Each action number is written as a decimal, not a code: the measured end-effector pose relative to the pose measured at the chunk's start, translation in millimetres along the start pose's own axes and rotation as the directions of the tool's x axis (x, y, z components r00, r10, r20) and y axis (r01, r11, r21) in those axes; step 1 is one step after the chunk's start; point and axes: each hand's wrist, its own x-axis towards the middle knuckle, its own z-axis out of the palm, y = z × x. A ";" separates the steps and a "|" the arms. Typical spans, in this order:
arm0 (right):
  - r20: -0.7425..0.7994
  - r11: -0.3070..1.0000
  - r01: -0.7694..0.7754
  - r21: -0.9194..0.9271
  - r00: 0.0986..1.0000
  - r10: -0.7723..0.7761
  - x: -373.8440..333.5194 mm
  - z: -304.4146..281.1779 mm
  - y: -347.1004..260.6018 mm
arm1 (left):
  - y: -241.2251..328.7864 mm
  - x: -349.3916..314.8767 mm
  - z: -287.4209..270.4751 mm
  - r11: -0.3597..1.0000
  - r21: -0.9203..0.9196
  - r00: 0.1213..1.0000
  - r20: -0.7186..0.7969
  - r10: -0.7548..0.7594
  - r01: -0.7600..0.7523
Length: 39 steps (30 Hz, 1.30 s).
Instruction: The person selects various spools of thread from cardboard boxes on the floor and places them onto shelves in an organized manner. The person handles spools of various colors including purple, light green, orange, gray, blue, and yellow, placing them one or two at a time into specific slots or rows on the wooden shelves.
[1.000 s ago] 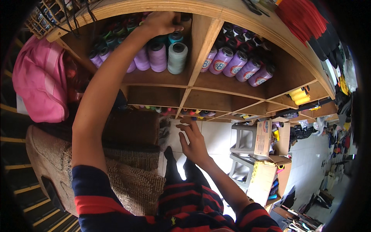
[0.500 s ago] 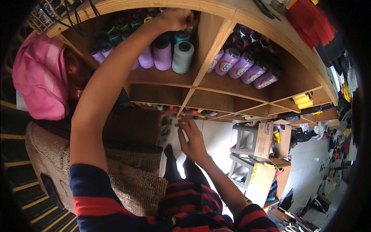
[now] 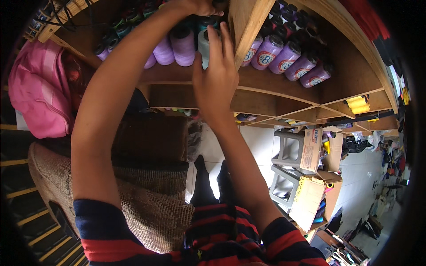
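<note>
My left hand (image 3: 202,6) reaches into the upper left shelf compartment at the top edge of the view. Its fingers look curled, but what they hold, if anything, is hidden. Close below it my right hand (image 3: 216,73) is raised with fingers stretched out, in front of a pale grey-green thread cone (image 3: 203,49). Whether it touches the cone I cannot tell. Left of that cone stand lilac thread cones, one of them a purple cone (image 3: 183,48). Behind them are rows of darker green and teal cones, partly covered by my left forearm.
A wooden divider (image 3: 252,31) separates this compartment from one with labelled purple thread cones (image 3: 269,52). A pink bag (image 3: 37,88) is at the left, above brown woven fabric (image 3: 151,204). Lower right are grey stools (image 3: 287,147) and open cardboard boxes (image 3: 308,199) with spools.
My right hand has risen from below the shelves to the grey-green cone, its fingers straightening. My left hand stays in the compartment. The view has shifted, so the shelves sit higher.
</note>
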 end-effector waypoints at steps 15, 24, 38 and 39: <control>0.049 0.996 0.050 -0.068 0.998 -0.047 -18.8 16.9 11.2 | -39.3 -19.9 23.5 0.680 -0.712 0.976 -0.214 0.030 -0.177; 0.092 0.998 -0.040 0.058 0.995 0.035 -70.4 27.1 22.1 | -47.6 -95.1 -15.3 0.895 -0.395 0.972 -0.191 0.141 -0.207; 0.194 0.999 -0.006 -0.046 0.981 0.014 -81.8 38.0 17.6 | -34.5 -68.8 -7.5 0.803 -0.496 0.937 -0.277 0.213 -0.329; 0.194 0.998 0.021 -0.061 0.981 -0.009 -83.9 37.1 15.1 | -40.2 -64.9 -2.4 0.769 -0.531 0.920 -0.344 0.189 -0.357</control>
